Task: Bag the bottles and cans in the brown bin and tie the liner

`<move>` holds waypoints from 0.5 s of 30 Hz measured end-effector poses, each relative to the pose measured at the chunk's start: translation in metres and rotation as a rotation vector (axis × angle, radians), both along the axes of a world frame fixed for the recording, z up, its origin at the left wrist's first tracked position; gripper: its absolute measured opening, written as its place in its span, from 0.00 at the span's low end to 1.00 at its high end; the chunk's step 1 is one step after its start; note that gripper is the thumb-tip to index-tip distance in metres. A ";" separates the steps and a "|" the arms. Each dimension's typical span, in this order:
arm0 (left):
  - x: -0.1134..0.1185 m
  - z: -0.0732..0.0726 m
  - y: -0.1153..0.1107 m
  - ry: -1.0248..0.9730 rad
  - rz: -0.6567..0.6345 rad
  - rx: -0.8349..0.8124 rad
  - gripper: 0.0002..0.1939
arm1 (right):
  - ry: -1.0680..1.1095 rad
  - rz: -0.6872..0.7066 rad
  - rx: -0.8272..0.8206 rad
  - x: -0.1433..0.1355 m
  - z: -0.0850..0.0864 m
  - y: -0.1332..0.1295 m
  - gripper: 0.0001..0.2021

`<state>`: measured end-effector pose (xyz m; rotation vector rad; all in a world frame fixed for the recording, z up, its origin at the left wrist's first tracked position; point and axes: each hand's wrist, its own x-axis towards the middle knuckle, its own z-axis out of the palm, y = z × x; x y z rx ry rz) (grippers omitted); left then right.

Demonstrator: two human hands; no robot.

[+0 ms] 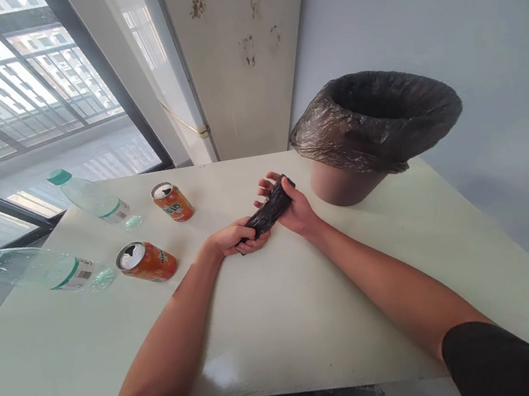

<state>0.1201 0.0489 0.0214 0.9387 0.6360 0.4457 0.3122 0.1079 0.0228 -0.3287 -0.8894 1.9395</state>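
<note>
A rolled black plastic bag [271,209] is held slantwise between both hands above the middle of the table. My left hand [238,237] is closed round its lower left end. The upper right end lies in my right hand [295,209], thumb on top and fingers curled behind it. Beyond my right hand is a brown bin [346,183] lined with a black bag [360,134] folded over its rim. Two orange cans, one nearer [153,262] and one farther [175,203], stand left of my left hand.
Two clear plastic bottles with green caps, one nearer [37,268] and one farther [92,198], are at the left of the pale table [286,329]. A white cabinet [248,99] rises behind the table, with a wall at right and a window at left.
</note>
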 end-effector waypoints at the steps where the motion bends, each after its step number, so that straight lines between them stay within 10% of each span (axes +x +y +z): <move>1: 0.000 0.000 0.000 0.001 0.004 0.000 0.08 | -0.009 -0.009 -0.005 0.000 0.000 0.000 0.17; 15: 0.002 0.001 -0.001 -0.050 0.029 0.066 0.17 | 0.019 0.040 0.084 -0.003 0.000 0.002 0.20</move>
